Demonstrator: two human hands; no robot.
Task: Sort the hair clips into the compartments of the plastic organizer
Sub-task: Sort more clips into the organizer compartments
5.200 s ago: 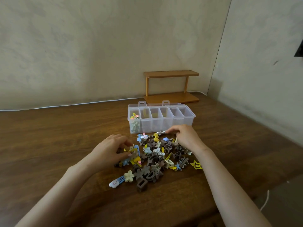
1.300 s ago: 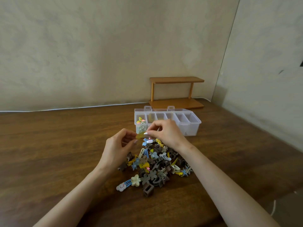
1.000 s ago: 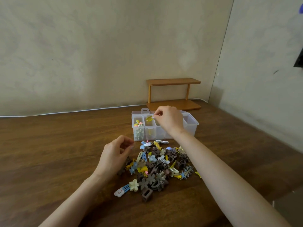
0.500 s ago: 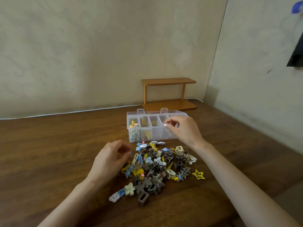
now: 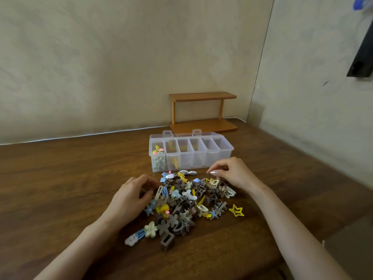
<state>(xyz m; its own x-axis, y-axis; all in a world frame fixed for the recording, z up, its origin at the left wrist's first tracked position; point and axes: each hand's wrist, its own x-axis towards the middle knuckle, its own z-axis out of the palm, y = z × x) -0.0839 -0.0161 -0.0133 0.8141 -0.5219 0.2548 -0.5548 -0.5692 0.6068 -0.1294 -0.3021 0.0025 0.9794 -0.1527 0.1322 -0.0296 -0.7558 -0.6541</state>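
dozens of hair clips (image 5: 185,203) lie heaped toward the near edge of the table (image 5: 60,178), the left hand (image 5: 131,199) curled onto the heap's left side as if to steady it; whether it grips a clip i cannot tell. at the heap's far right the right hand (image 5: 232,172) hovers, thumb and forefinger drawn close on nothing, poised over a cream clip (image 5: 214,181). just beyond stands the plastic organizer (image 5: 222,156), pastel clips in its leftmost compartment, yellow ones next, like with like.

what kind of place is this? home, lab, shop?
Probably a plain room at home, not a lab: a wooden table set in a corner of bare plaster walls, a small wooden shelf at its back, a white cable along the wall.
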